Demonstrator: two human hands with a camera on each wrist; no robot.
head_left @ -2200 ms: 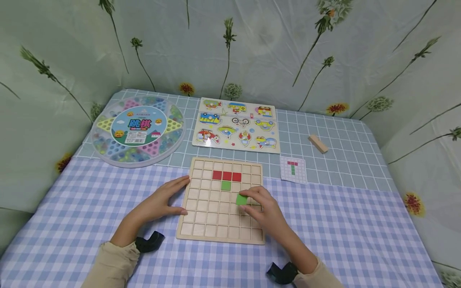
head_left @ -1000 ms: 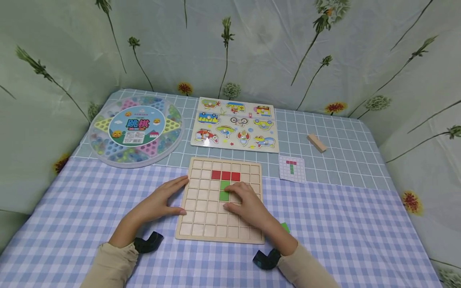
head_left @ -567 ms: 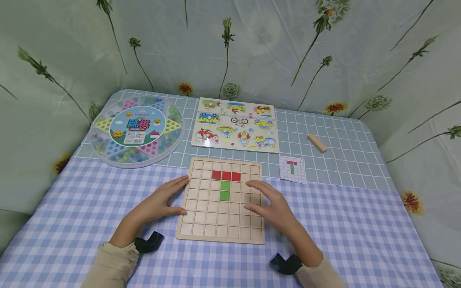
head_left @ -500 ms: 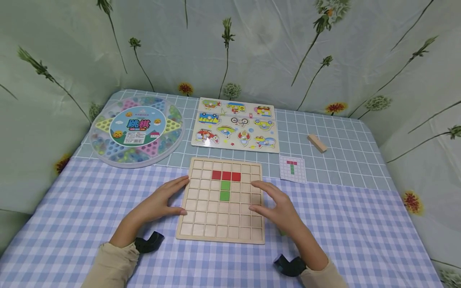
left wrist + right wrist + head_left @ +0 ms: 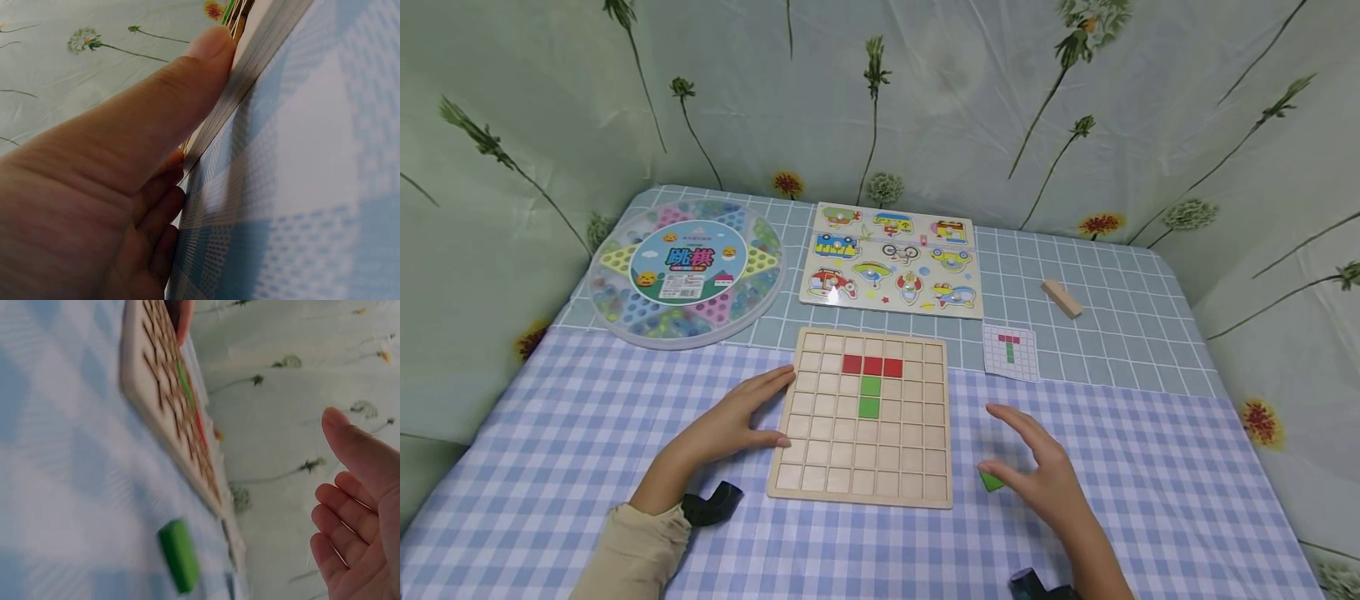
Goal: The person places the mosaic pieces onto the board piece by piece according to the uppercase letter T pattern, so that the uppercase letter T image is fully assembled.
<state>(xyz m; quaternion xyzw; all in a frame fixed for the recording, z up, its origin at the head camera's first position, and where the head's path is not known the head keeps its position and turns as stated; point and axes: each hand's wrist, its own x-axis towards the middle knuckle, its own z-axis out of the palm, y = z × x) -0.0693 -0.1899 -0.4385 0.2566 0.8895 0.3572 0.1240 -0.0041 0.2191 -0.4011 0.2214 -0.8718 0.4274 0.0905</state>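
A wooden grid board (image 5: pixel 820 454) lies on the checked cloth. Three red square tiles (image 5: pixel 872 367) form a row in it, with two green tiles (image 5: pixel 869 407) in a column below the middle one. My left hand (image 5: pixel 733 419) rests thumb and fingertips against the board's left edge; the left wrist view shows the thumb (image 5: pixel 209 47) at the rim. Right of the board, my right hand (image 5: pixel 1048 475) hovers with thumb and fingers spread and nothing between them. Partly hidden under its thumb is a loose green tile (image 5: pixel 990 482), seen in the right wrist view as a small green block (image 5: pixel 179 556) on the cloth.
A paper card (image 5: pixel 1026 367) printed with a red and green T lies right of the board. Behind are a vehicle puzzle board (image 5: pixel 917 271), a round Chinese checkers box (image 5: pixel 760 292) and a small wooden block (image 5: pixel 1062 298). A flowered curtain (image 5: pixel 955 108) closes off the back.
My right hand set a green tile into the board below the first green one, let go, and moved right and nearer, over the loose green tile. My left hand stayed at the board's edge.
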